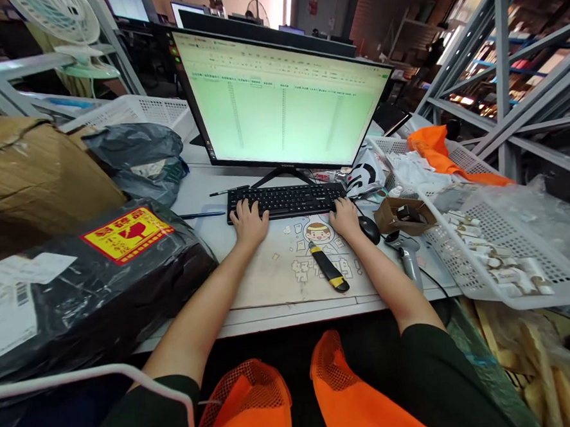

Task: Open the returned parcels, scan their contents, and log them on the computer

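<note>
Black keyboard [289, 200] lies under my left hand [249, 222] and right hand [344, 217], fingers spread on the keys, grasping nothing. Typing, I judge; reaching the mouse [370, 229], just right of the keyboard, would take only a short shift.

Both hands rest on the black keyboard [287, 201]: left hand [249, 222] at its nine o'clock end, right hand [346, 217] at three o'clock. A yellow-black box cutter [329, 268] lies at six o'clock, the monitor [278, 101] at twelve.
</note>
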### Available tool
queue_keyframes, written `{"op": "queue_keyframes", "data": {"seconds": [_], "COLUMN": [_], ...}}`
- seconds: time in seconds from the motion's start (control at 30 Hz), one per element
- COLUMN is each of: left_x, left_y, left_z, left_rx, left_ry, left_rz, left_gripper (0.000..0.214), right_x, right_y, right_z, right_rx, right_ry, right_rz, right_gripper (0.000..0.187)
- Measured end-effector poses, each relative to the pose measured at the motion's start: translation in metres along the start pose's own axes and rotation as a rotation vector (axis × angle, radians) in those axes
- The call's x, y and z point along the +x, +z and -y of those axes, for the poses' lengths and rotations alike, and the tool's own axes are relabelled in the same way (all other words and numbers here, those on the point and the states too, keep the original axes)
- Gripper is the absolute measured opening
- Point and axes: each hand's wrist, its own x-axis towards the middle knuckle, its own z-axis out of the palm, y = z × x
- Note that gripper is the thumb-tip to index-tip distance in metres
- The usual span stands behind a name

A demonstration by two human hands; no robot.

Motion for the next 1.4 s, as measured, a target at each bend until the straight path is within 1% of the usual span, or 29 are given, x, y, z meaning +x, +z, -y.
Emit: {"op": "queue_keyframes", "data": {"seconds": [0.1, 0.17, 0.3, 0.4, 0.57, 0.77, 0.97, 1.1, 1.17, 1.23, 1.4], "left_x": [-0.001, 0.0, 0.002, 0.003, 0.003, 0.004, 0.005, 0.004, 0.004, 0.004, 0.005], "left_y": [-0.001, -0.001, 0.003, 0.005, 0.003, 0.002, 0.002, 0.001, 0.001, 0.002, 0.003], "left_z": [0.001, 0.001, 0.003, 0.004, 0.004, 0.004, 0.003, 0.002, 0.002, 0.002, 0.002], "left_rx": [-0.002, 0.0, 0.006, 0.008, 0.008, 0.01, 0.0, 0.009, 0.015, 0.019, 0.022], "left_ry": [-0.01, -0.009, -0.006, -0.008, -0.017, -0.026, -0.035, -0.037, -0.034, -0.034, -0.031], "left_rz": [-0.003, -0.002, -0.006, -0.007, 0.016, 0.032, 0.043, 0.029, 0.023, 0.026, 0.029], "left_gripper": [0.059, 0.058, 0.057, 0.057, 0.057, 0.057, 0.057, 0.057, 0.056, 0.056, 0.057], "right_x": [0.013, 0.016, 0.011, 0.007, 0.013, 0.029, 0.051, 0.063, 0.061, 0.053, 0.03], "right_y": [0.005, 0.009, 0.016, 0.019, 0.016, 0.014, 0.017, 0.02, 0.022, 0.023, 0.021], "right_z": [0.004, 0.003, 0.0, 0.001, 0.007, 0.008, 0.011, 0.017, 0.019, 0.02, 0.019], "right_rx": [0.038, 0.064, 0.089, 0.074, 0.044, 0.022, 0.004, -0.012, 0.0, 0.011, -0.003], "right_ry": [0.01, 0.032, 0.07, 0.079, 0.083, 0.139, 0.162, 0.196, 0.215, 0.223, 0.2], "right_rz": [0.013, -0.015, -0.109, -0.13, -0.046, -0.041, -0.026, 0.012, 0.0, -0.013, 0.028], "right_gripper": [0.053, 0.053, 0.043, 0.039, 0.045, 0.055, 0.057, 0.06, 0.061, 0.062, 0.065]}}
